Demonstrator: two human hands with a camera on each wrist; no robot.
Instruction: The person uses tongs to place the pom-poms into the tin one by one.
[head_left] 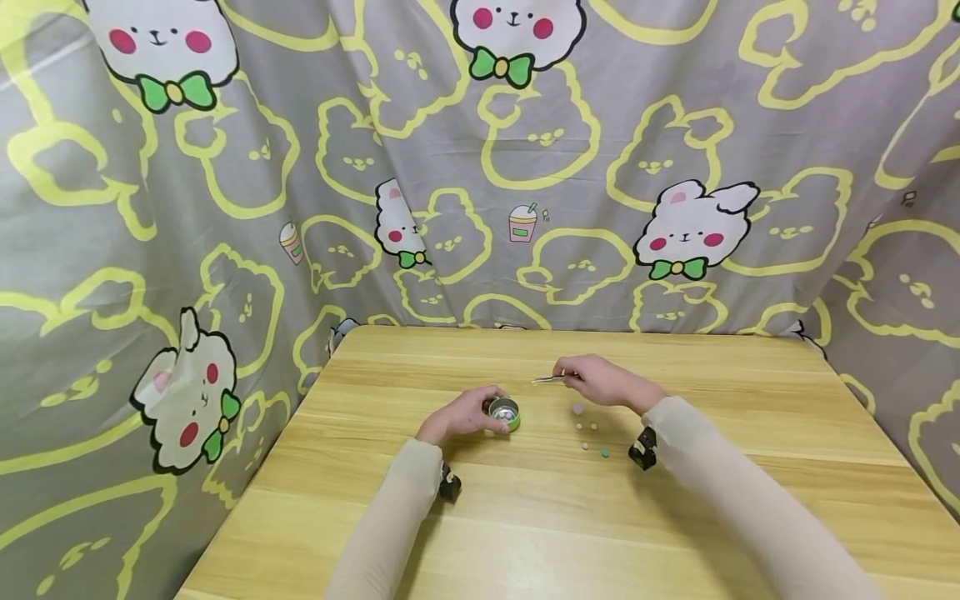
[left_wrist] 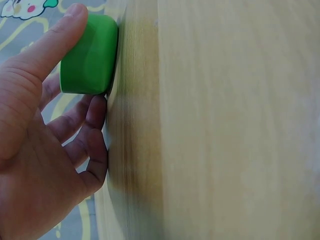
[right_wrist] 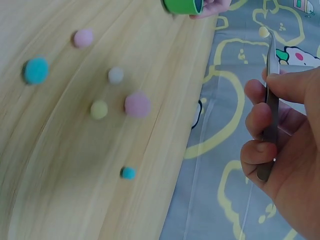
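My left hand holds a small round green tin on the table, thumb on one side and fingers around the other. Its open top shows a shiny inner wall and a few small pale balls inside. To the right, my right hand pinches a pair of metal tweezers with bent tips. Between those tips sits a small pale yellow pom-pom, raised above the table. Loose on the wood lie several pom-poms, among them a larger pink pom-pom, a teal pom-pom and a white pom-pom.
The light wooden table reaches back to a grey curtain with yellow outlines and white cartoon animals. Scattered pom-poms lie below my right hand, to the right of the tin. A dark wrist camera hangs by the right cuff.
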